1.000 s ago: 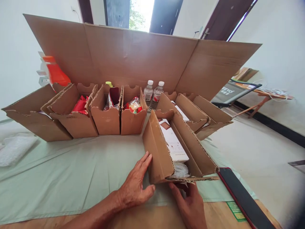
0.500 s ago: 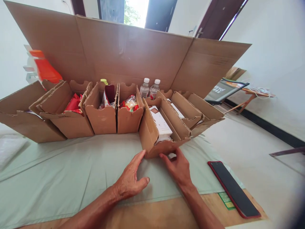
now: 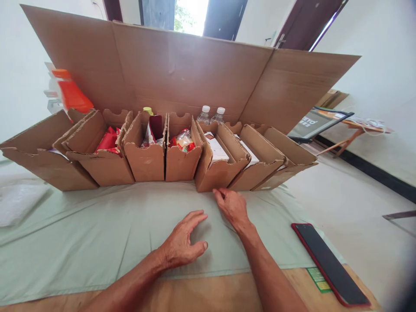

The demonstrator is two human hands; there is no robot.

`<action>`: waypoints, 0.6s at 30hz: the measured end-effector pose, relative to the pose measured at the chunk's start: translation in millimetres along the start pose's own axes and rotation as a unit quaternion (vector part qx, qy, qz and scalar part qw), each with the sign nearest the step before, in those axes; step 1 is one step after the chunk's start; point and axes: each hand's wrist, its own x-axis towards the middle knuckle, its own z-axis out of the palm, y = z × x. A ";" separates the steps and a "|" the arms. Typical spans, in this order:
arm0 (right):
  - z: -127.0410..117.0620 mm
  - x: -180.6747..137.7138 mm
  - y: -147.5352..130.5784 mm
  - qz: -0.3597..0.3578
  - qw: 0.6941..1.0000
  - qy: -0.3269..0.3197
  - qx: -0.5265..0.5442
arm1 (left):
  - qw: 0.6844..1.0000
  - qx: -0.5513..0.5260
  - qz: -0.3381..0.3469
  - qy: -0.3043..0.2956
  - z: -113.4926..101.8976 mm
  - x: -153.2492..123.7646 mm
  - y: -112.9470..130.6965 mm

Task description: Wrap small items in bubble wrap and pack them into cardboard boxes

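Observation:
My right hand (image 3: 231,205) is closed, fingers curled, with its knuckles at the lower front edge of a cardboard box (image 3: 217,175). A white carton (image 3: 216,149) lies inside that box. My left hand (image 3: 186,239) hovers over the pale green cloth (image 3: 107,234), fingers apart and nothing in it. Left of the box stands another cardboard box (image 3: 182,164) with a red and clear packet (image 3: 183,141) in it. To the right, a further box (image 3: 260,171) holds something white (image 3: 248,151).
More cardboard boxes line up leftward, one with a red packet (image 3: 108,139). An upright cardboard panel (image 3: 195,69) stands behind, with clear bottles (image 3: 204,115) and an orange bottle (image 3: 74,95) before it. A phone (image 3: 331,264) lies at front right, a plastic bag (image 3: 21,201) at left.
The box with the white carton has slid back into line with its neighbours, my right hand following it and curling closed. My left hand has come away from the box.

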 end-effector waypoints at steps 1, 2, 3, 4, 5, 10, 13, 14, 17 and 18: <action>1.3 -1.3 -5.4 -0.033 0.999 -0.007 0.023 | 1.000 -0.001 -0.001 0.000 0.4 0.4 0.3; 2.5 -2.6 -10.4 -0.064 0.997 -0.011 0.046 | 1.000 -0.003 -0.001 0.000 0.9 0.9 0.7; 3.4 -3.7 -14.6 -0.090 0.993 -0.011 0.069 | 1.000 -0.005 -0.001 0.001 1.2 1.3 1.1; 3.6 -5.0 -17.9 -0.108 0.990 -0.007 0.088 | 1.000 -0.007 -0.001 0.003 1.6 1.6 1.5; 2.7 -6.6 -20.8 -0.119 0.988 -0.002 0.103 | 1.000 -0.008 0.000 0.007 1.8 1.8 1.8; -22.3 -16.2 -47.4 -0.147 0.976 0.031 0.157 | 0.999 -0.027 0.015 0.018 1.1 2.5 2.1; -42.7 -6.5 -86.8 -0.174 0.972 0.068 0.144 | 0.998 -0.047 0.030 0.030 1.9 4.1 0.2; -47.3 1.4 -101.5 -0.172 0.976 0.067 0.116 | 0.997 -0.055 0.032 0.037 2.6 5.0 -0.6; -51.8 31.2 -136.4 -0.139 0.990 0.028 0.014 | 0.993 -0.079 0.034 0.079 3.6 7.4 -0.3; -50.9 39.6 -143.1 -0.129 0.991 0.020 -0.008 | 0.990 -0.090 0.032 0.104 2.4 7.6 1.9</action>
